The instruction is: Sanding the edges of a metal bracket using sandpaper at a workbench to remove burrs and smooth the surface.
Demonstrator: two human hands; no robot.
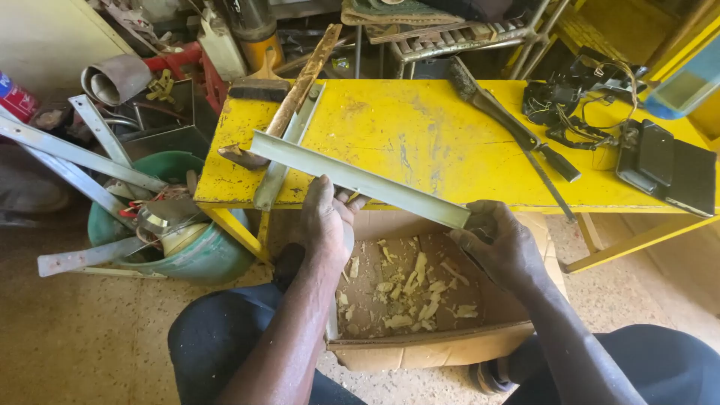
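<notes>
Both hands hold a long grey-green metal angle strip (360, 180) slanting across the yellow tabletop's (420, 135) near edge: left hand (328, 225) fingers grasp mid-strip, right hand (502, 244) fingers clench its right end, above a cardboard box (420, 349).

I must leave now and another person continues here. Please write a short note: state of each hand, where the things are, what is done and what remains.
Left hand: closed around the middle of the long grey-green metal strip, at the front edge of the yellow bench.
Right hand: grips the strip's right end.
The strip lies slanted across the bench edge, above an open cardboard box.
Done: pale scraps lie in the box.
Left: cannot tell how much of the strip remains to be worked. A second strip and a file lie on the bench.
</notes>
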